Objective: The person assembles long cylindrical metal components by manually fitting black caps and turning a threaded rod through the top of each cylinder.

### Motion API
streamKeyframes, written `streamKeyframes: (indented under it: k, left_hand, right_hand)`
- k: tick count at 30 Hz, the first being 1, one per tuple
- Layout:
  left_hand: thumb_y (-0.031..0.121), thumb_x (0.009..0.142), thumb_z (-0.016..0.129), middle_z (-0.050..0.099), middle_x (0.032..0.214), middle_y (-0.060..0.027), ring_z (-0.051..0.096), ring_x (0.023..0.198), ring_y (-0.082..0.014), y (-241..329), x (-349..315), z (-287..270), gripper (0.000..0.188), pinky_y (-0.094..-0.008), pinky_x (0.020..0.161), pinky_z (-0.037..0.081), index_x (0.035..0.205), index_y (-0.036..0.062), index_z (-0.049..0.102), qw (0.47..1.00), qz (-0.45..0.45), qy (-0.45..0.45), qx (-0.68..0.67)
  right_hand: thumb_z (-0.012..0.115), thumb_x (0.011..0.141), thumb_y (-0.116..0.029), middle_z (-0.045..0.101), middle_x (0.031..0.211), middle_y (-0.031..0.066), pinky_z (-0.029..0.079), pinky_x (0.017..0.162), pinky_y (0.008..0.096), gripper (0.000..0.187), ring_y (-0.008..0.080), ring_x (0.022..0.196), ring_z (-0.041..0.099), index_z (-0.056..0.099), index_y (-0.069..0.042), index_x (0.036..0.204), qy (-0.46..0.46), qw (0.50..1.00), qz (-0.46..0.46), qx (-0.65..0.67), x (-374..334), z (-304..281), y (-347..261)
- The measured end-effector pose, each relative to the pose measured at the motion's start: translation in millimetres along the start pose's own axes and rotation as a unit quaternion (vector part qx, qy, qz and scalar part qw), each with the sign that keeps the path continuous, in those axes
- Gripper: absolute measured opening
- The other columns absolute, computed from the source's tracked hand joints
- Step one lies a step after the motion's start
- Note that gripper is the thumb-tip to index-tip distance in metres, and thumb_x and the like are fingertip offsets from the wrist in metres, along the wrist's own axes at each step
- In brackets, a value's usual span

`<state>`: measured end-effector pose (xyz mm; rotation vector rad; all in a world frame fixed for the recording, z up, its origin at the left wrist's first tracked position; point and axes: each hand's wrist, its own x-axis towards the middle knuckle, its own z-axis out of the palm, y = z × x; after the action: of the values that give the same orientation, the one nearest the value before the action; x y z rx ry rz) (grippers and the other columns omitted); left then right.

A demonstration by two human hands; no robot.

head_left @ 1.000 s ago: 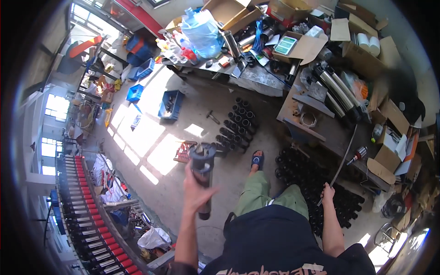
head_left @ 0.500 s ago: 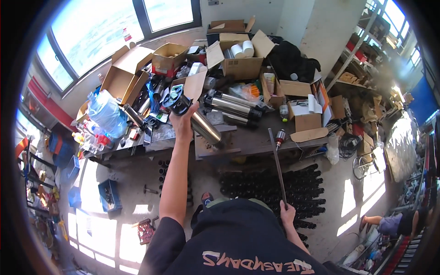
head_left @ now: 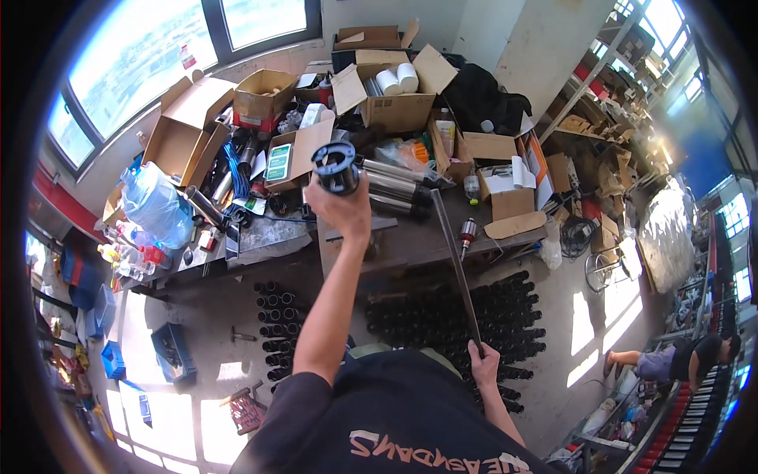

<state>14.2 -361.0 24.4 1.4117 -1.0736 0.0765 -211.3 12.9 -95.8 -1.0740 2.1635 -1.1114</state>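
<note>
Out over the bench (head_left: pixel 410 251), my left hand (head_left: pixel 341 209) is wrapped round the upper end of a metal cylinder, just under its black end cap (head_left: pixel 336 167). The cap faces up at me and has openings in it. Most of the cylinder's body is hidden behind my hand and forearm. My right hand (head_left: pixel 484 362) grips the lower end of a long, thin metal bar (head_left: pixel 455 268), which slants up and away to the bench edge. Several steel cylinders (head_left: pixel 395 186) with black ends lie just right of my left hand. Beyond the bar's top sits a small red and silver part (head_left: pixel 467 231).
Rows of black ring-shaped parts (head_left: pixel 505 316) cover the floor below the bench. Open cardboard boxes (head_left: pixel 399 110) crowd the back. A large clear blue jug (head_left: pixel 154 201) stands at left, a blue bin (head_left: pixel 174 354) on the floor. Another person (head_left: pixel 671 362) is at far right.
The cylinder in my left hand has swung from a tilt to nearly upright, cap toward me. The bar's top has moved left. The whole view has shifted a little.
</note>
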Motion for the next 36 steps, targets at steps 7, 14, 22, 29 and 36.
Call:
streamKeyframes:
  k: [7,14,22,29,36]
  left_hand:
    - [0.008,0.061,0.082,0.068,0.091,-0.0041,0.062,0.084,-0.0166,-18.5,6.9,-39.4,0.045,-0.03,0.079,0.051,0.101,0.0006,0.062,0.785,-0.147,-0.459,-0.39]
    - [0.0,0.042,0.084,0.068,0.096,-0.0025,0.061,0.09,-0.0156,-40.9,63.2,4.5,0.06,-0.0324,0.082,0.051,0.099,0.006,0.068,0.553,-0.095,-0.707,-0.431]
    - [-0.002,0.051,0.084,0.07,0.097,-0.0054,0.064,0.092,-0.0177,-60.9,50.1,19.9,0.051,-0.033,0.082,0.052,0.1,0.0031,0.069,0.529,-0.088,-0.731,-0.422]
    - [0.015,0.061,0.084,0.068,0.093,-0.0088,0.065,0.085,-0.0209,-49.3,11.3,-2.0,0.059,-0.0328,0.081,0.052,0.115,0.0045,0.061,0.82,-0.045,-0.398,-0.409]
    - [0.03,0.059,0.085,0.069,0.095,-0.0154,0.068,0.09,-0.0349,-26.9,-20.1,-12.8,0.065,-0.0441,0.081,0.055,0.115,0.0115,0.057,0.849,-0.252,-0.225,-0.406]
  right_hand:
    - [0.068,0.094,-0.024,0.039,0.054,-0.0035,0.028,0.049,0.0299,0.038,0.006,0.054,0.035,0.055,0.001,0.067,-0.03,0.999,-0.033,-0.017,27.2,-20.5,-23.1]
    - [0.073,0.087,-0.026,0.046,0.051,0.01,0.035,0.047,0.0356,0.035,0.0198,0.047,0.045,0.06,0.0,0.067,-0.027,0.968,-0.178,-0.176,121.2,-83.9,-69.9]
    - [0.079,0.081,-0.029,0.067,0.075,0.0155,0.053,0.063,0.0384,0.048,0.0325,0.065,0.065,0.054,-0.003,0.113,-0.046,0.933,-0.27,-0.234,176.6,-58.6,-230.6]
    - [0.069,0.079,-0.014,0.05,0.09,0.0096,0.047,0.064,0.0333,0.038,0.0254,0.084,0.055,0.06,-0.011,0.115,-0.355,0.661,-0.63,-0.199,20.4,50.3,-303.7]
    - [0.066,0.077,-0.005,0.048,0.143,0.0072,0.049,0.098,0.046,0.055,0.0298,0.124,0.053,0.063,-0.023,0.129,-0.31,0.279,-0.892,-0.173,42.8,309.2,-504.2]
